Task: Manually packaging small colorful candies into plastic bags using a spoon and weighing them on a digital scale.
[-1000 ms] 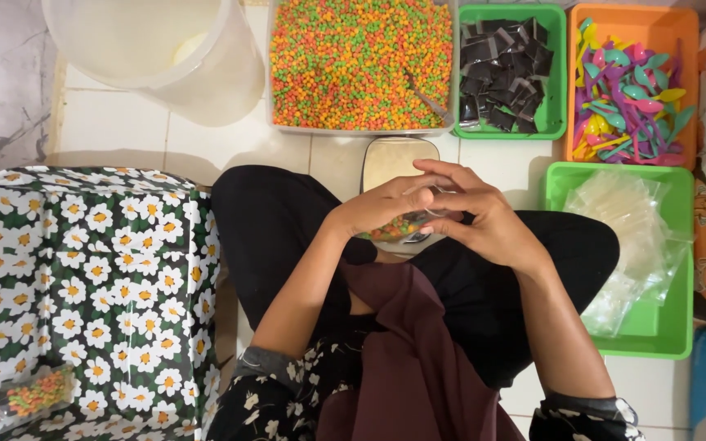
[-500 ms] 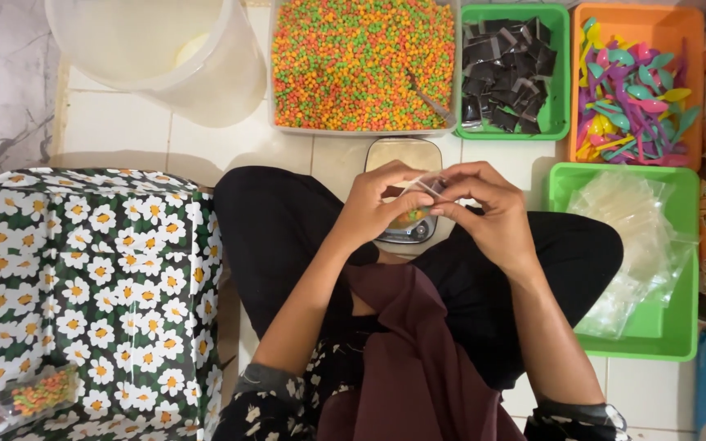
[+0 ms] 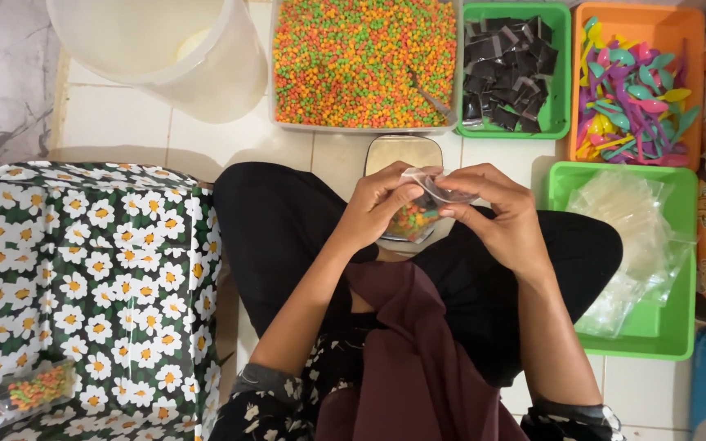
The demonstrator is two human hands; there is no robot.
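While my hands sat lower on my lap a second ago, they now hold the small bag (image 3: 418,214) up over the scale (image 3: 403,152) (so filling looks done). My left hand (image 3: 379,200) pinches its side; my right hand (image 3: 496,214) pinches the top edge, fingers curled, wrists bent inward above my knees.

small clear bag (image 3: 418,214) lifted higher, both hands' fingers (image 3: 451,209) now pinching its top
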